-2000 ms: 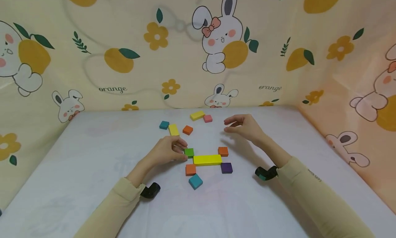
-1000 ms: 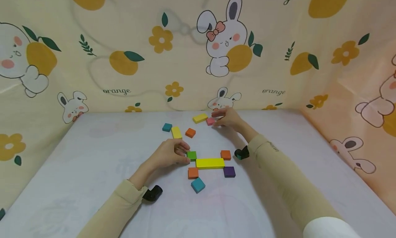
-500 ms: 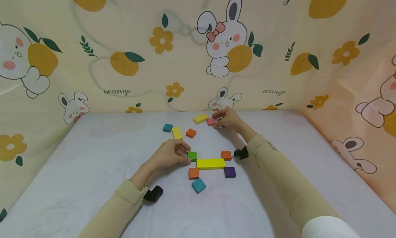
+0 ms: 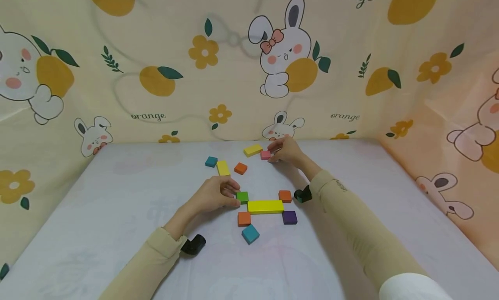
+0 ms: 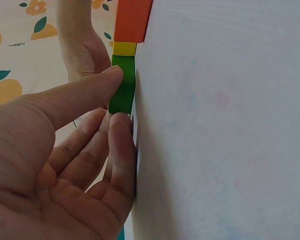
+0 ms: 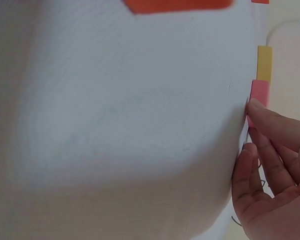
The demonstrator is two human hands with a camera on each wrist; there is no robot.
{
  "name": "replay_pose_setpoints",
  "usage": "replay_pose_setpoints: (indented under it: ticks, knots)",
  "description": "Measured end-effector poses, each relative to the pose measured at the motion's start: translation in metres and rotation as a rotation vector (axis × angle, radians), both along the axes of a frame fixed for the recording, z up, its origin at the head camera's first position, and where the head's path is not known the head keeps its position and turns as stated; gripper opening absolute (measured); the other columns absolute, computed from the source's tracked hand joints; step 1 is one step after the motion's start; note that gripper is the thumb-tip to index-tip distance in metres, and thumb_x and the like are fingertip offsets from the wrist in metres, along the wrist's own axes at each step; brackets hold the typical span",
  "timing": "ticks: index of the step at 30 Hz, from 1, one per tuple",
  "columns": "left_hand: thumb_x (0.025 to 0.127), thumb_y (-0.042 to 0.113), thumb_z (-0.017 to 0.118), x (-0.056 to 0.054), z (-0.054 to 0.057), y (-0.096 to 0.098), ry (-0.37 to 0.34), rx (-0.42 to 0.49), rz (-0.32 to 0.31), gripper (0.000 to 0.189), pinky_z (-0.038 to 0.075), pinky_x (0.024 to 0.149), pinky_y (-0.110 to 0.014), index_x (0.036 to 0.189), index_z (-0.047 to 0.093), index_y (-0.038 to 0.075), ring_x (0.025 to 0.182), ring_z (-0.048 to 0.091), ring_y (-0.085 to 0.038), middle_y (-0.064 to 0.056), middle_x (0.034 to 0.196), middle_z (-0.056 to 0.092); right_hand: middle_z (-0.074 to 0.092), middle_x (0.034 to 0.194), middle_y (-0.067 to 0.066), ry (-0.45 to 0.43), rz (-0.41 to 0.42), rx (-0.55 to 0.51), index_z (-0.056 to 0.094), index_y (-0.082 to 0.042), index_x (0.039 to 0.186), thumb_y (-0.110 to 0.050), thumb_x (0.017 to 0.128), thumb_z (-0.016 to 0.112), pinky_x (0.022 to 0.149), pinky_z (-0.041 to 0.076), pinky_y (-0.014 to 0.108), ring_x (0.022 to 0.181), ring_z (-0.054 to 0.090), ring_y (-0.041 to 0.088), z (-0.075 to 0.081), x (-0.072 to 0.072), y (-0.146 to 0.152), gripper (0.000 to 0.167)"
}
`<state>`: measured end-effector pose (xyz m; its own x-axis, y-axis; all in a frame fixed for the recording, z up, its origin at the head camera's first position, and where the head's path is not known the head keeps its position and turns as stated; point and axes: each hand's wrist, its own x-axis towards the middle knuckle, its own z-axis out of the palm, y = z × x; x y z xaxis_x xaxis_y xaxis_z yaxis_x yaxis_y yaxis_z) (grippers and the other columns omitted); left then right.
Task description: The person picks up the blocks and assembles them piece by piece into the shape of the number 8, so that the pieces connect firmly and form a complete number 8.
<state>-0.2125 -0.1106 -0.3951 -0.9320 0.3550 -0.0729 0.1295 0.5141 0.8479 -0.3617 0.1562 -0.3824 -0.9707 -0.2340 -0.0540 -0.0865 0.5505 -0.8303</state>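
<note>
My left hand [image 4: 213,194] pinches a small green block [image 4: 242,197] by its left end, thumb on its near side in the left wrist view. The green block sits at the upper left corner of a long yellow block [image 4: 265,207]. Farther back, my right hand [image 4: 287,152] holds a small pink block [image 4: 265,155] between thumb and fingers. In the right wrist view the thumb lies against the pink block [image 6: 260,91]. A yellow block [image 4: 253,150] lies just left of the pink one, their ends close together.
Orange blocks [image 4: 285,196] [image 4: 244,219] and a purple block [image 4: 290,217] stand at the long yellow block's other corners. In front lies a turned blue block [image 4: 251,234]. Behind my left hand are a teal block [image 4: 211,161], a yellow block [image 4: 223,168] and an orange block [image 4: 240,168].
My right hand has moved left and back to the pink block, which has since turned slightly to lie squarer. My left hand has stayed at the green block.
</note>
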Motion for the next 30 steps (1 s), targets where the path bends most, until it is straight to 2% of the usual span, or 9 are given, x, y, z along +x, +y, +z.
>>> replay_pose_setpoints:
  ticks: [9,16,23,30]
  knots:
    - [0.077,0.012,0.086,0.002,0.001,0.002,-0.007,-0.006,-0.005,0.035,0.053,0.08,-0.031,0.107,0.068,0.01,0.084,0.064,-0.016,0.001,0.098,0.068,0.068,0.105,0.014,-0.006,0.007,0.042,0.069,0.001,0.111,0.001,0.075,0.084,0.08,0.051,0.03,0.097,0.06,0.027,0.004,0.011,0.006,0.039]
    - [0.077,0.013,0.086,0.001,0.001,0.002,-0.003,-0.009,0.001,0.035,0.053,0.081,-0.031,0.108,0.068,0.01,0.084,0.064,-0.016,0.002,0.099,0.068,0.068,0.107,0.013,0.099,0.024,0.024,0.069,0.001,0.11,0.0,0.073,0.085,0.085,0.052,0.035,0.097,0.064,0.028,0.01,0.025,0.012,0.04]
    - [0.077,0.013,0.086,0.002,0.001,0.002,0.005,-0.006,0.004,0.035,0.053,0.08,-0.031,0.108,0.068,0.01,0.084,0.064,-0.016,0.002,0.099,0.068,0.068,0.109,0.008,0.15,-0.072,-0.019,0.07,-0.005,0.109,-0.006,0.076,0.084,0.081,0.053,0.034,0.095,0.063,0.027,0.015,0.051,0.021,0.036]
    - [0.077,0.013,0.086,0.002,0.0,0.003,0.014,-0.005,-0.003,0.036,0.053,0.08,-0.03,0.108,0.068,0.009,0.084,0.064,-0.016,0.002,0.099,0.068,0.066,0.11,0.007,0.178,-0.113,-0.088,0.068,-0.007,0.114,-0.009,0.078,0.084,0.08,0.053,0.032,0.097,0.062,0.024,0.026,0.088,0.025,0.039]
